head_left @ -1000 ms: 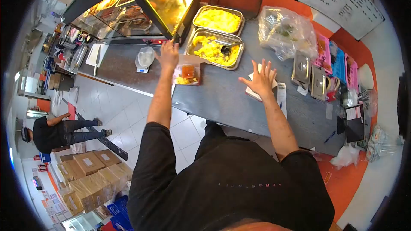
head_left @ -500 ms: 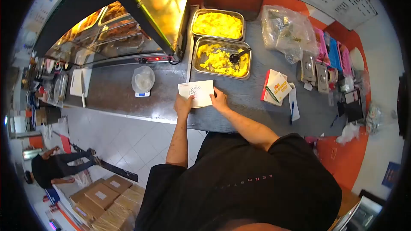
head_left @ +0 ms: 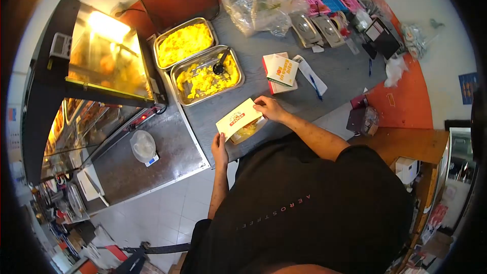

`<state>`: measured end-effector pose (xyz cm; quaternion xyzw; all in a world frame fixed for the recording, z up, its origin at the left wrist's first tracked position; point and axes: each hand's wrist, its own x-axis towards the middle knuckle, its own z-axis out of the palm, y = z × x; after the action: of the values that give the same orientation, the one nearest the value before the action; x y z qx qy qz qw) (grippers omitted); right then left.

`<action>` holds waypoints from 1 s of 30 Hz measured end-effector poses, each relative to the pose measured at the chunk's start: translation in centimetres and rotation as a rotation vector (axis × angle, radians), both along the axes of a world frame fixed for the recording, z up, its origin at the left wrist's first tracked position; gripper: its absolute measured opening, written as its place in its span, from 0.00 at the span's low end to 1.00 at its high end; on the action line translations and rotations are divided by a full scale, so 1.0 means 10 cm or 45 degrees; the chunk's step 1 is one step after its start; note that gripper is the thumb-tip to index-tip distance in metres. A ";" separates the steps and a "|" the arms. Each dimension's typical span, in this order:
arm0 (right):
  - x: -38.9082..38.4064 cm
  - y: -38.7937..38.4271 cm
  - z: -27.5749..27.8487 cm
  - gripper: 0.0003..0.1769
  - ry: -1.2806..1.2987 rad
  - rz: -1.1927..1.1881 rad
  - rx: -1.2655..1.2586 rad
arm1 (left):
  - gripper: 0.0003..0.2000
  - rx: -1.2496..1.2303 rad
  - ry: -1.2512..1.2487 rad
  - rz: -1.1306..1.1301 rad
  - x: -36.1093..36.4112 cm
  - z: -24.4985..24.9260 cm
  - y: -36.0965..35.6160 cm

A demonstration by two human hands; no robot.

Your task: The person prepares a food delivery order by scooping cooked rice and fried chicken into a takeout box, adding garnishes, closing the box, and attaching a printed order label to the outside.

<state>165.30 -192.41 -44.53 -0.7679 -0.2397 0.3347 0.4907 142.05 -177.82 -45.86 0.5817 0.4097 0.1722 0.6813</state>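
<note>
A cream box with a printed logo (head_left: 239, 118) is on the counter's front edge, its lid partly raised and yellow food showing inside. My left hand (head_left: 219, 148) holds the box's left corner, thumb on the lid. At the right corner, my right hand (head_left: 270, 108) grips the lid edge with its fingers closed. Beyond the box stands a steel tray of yellow food (head_left: 207, 74) with a black scoop (head_left: 218, 67) in it. A fuller tray of yellow food (head_left: 185, 44) sits behind that one.
Stacked printed boxes (head_left: 280, 71) and a paper slip with a blue pen (head_left: 310, 77) lie to the right. Farther back are a plastic bag (head_left: 264, 4) and steel lids (head_left: 306, 29). At left, a lit glass cabinet (head_left: 109, 56) and a bowl on a scale (head_left: 143, 145).
The view has turned right. The box's lid, flat before, is now tilted up at the front, showing food. The person at the lower left is mostly out of view.
</note>
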 end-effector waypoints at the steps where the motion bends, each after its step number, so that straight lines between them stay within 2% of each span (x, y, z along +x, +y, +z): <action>1: 0.00 0.00 0.04 0.17 0.051 -0.018 0.007 | 0.23 -0.114 0.104 -0.001 0.00 0.05 0.02; 2: 0.02 -0.01 0.06 0.18 0.101 -0.031 0.014 | 0.24 -0.227 0.207 0.003 0.02 0.07 0.01; 4: 0.07 -0.06 -0.19 0.19 -0.031 -0.026 -0.032 | 0.24 -0.211 0.236 -0.021 0.04 0.05 -0.04; 6: 0.10 -0.09 -0.27 0.22 0.278 0.019 -0.133 | 0.24 -0.307 0.197 -0.045 0.05 -0.03 -0.10; 8: 0.06 -0.10 -0.54 0.20 0.346 -0.088 0.005 | 0.23 -0.324 0.108 0.043 0.07 -0.12 -0.15; 10: 0.01 -0.14 -0.45 0.17 -0.060 -0.047 -0.027 | 0.22 -0.189 -0.050 0.048 0.01 -0.44 -0.21; 11: -0.04 -0.19 -0.52 0.17 -0.062 -0.052 -0.027 | 0.26 -0.060 0.033 0.057 -0.06 -0.67 -0.19; 12: -0.05 -0.23 -0.62 0.17 -0.149 -0.051 -0.038 | 0.26 -0.058 0.025 0.051 -0.04 -0.61 -0.18; 14: 0.01 -0.27 -0.65 0.17 -0.246 -0.062 -0.046 | 0.31 0.352 0.591 -0.208 0.00 -0.49 -0.13; 15: 0.06 -0.28 -0.50 0.20 -0.255 -0.030 -0.152 | 0.37 0.498 0.542 -0.104 0.04 -0.47 -0.07; 16: 0.08 -0.30 -0.35 0.23 -0.264 0.002 -0.260 | 0.37 0.501 0.531 -0.113 0.07 -0.46 0.00; 17: 0.08 -0.30 -0.26 0.30 -0.426 0.026 -0.232 | 0.40 0.782 0.484 -0.317 0.19 -0.22 0.06; 18: 0.08 -0.31 -0.09 0.30 -0.430 0.010 -0.234 | 0.43 1.065 0.433 -0.528 0.29 0.01 0.12; 19: 0.07 -0.32 0.14 0.33 -0.803 0.353 -0.112 | 0.46 1.162 0.261 -0.871 0.40 0.16 0.18; 20: 0.06 -0.35 0.24 0.36 -1.166 0.698 0.004 | 0.46 1.169 0.245 -0.900 0.52 0.35 0.16; 21: 0.06 -0.39 0.23 0.32 -1.257 0.890 0.024 | 0.45 1.205 0.350 -1.136 0.63 0.54 0.06; 22: 0.03 -0.39 0.15 0.32 -1.249 0.858 0.006 | 0.45 1.238 0.458 -1.376 0.67 0.62 -0.01; 24: 0.03 -0.34 0.01 0.24 -1.524 1.153 -0.143 | 0.45 1.223 0.408 -1.387 0.65 0.48 -0.02; 25: 0.02 -0.41 0.01 0.19 -1.508 1.107 -0.090 | 0.46 1.373 0.367 -1.376 0.61 0.46 -0.01; 26: 0.03 -0.44 -0.03 0.19 -1.505 1.073 -0.115 | 0.47 1.520 0.320 -1.361 0.60 0.44 0.00; 27: 0.04 -0.49 -0.08 0.18 -1.571 1.009 0.056 | 0.41 1.469 0.271 -1.491 0.61 0.48 0.03; 28: 0.03 -0.54 -0.13 0.17 -1.634 0.949 0.228 | 0.41 1.468 0.252 -1.519 0.60 0.36 0.10; 30: -0.07 -0.59 -0.09 0.16 -1.687 0.852 0.220 | 0.40 1.638 0.016 -1.628 0.60 0.16 0.23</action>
<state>164.61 -198.35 -45.41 -0.6536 -0.7315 -0.0866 0.1741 148.10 -175.53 -44.25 0.9674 -0.1628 -0.0465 0.1882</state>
